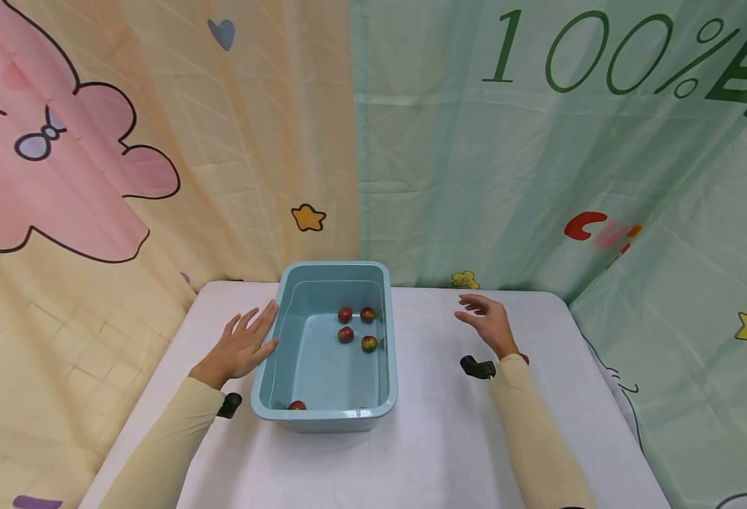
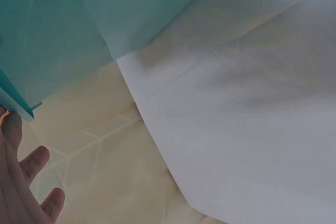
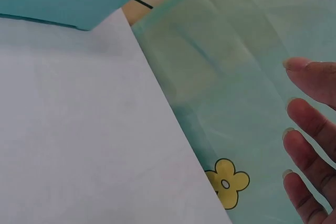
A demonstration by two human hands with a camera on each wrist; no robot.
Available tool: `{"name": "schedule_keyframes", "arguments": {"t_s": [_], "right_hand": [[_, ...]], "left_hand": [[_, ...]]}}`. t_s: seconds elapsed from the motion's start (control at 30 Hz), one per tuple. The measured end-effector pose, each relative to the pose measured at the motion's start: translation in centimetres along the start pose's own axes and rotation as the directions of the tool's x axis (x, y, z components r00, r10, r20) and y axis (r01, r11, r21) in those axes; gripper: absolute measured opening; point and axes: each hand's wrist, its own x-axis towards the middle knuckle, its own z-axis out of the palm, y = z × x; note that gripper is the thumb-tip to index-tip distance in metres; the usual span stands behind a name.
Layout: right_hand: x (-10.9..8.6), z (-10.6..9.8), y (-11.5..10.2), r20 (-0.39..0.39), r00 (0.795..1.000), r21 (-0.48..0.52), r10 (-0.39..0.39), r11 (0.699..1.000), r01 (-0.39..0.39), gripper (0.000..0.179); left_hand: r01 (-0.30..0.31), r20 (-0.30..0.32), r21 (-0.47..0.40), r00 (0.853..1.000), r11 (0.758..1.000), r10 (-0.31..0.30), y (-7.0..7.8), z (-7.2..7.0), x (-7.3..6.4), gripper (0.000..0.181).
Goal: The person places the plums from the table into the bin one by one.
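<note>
A light-blue rectangular plastic basin stands on the white table. Several small red-and-green fruits, like small apples, lie inside: a red one and a greener one are in a loose group on the right side. Another red fruit is partly hidden by the near rim. My left hand is against the basin's left rim, fingers extended; in the left wrist view its fingers show by the basin's edge. Right of the basin, apart from it, my right hand hovers over the table with loosely bent fingers, holding nothing.
The white-covered table extends on both sides of the basin. Printed curtains hang close behind its back edge and along the sides. A black wrist device juts out from the right sleeve, another from the left.
</note>
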Motion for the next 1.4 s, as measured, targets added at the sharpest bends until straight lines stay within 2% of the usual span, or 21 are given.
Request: {"name": "schedule_keyframes", "arguments": {"t_s": [0.23, 0.5, 0.87, 1.0, 1.2, 1.4], "right_hand": [[-0.6, -0.7, 2.2, -0.040, 0.995, 0.017, 0.091, 0.996, -0.091, 0.041], [-1.5, -1.4, 3.9, -0.071, 0.985, 0.023, 0.159, 0.987, -0.157, 0.042], [-2.7, -2.9, 5.7, -0.109, 0.974, -0.006, 0.197, 0.980, -0.199, 0.043], [-3.2, -3.4, 6.5, -0.128, 0.967, -0.047, 0.222, 0.972, -0.230, 0.043], [-4.3, -4.3, 7.4, -0.129, 0.937, 0.006, 0.325, 0.945, -0.327, 0.048], [-5.3, -4.5, 8.2, -0.182, 0.905, 0.024, 0.385, 0.922, -0.387, 0.052]], "left_hand": [[0.008, 0.003, -0.007, 1.000, 1.000, -0.008, 0.0, -0.1, -0.1, 0.070], [0.010, 0.002, -0.011, 1.000, 1.000, -0.010, 0.1, 0.0, 0.0, 0.070], [0.010, 0.007, -0.008, 1.000, 1.000, -0.010, 0.3, -0.2, 0.0, 0.070], [0.009, 0.005, -0.009, 1.000, 1.000, -0.009, 0.2, -0.1, -0.1, 0.070], [0.002, -0.006, -0.001, 1.000, 1.000, -0.002, 0.2, -0.1, 0.0, 0.070], [0.004, -0.002, 0.010, 1.000, 1.000, -0.004, 0.2, -0.1, 0.0, 0.069]]}}
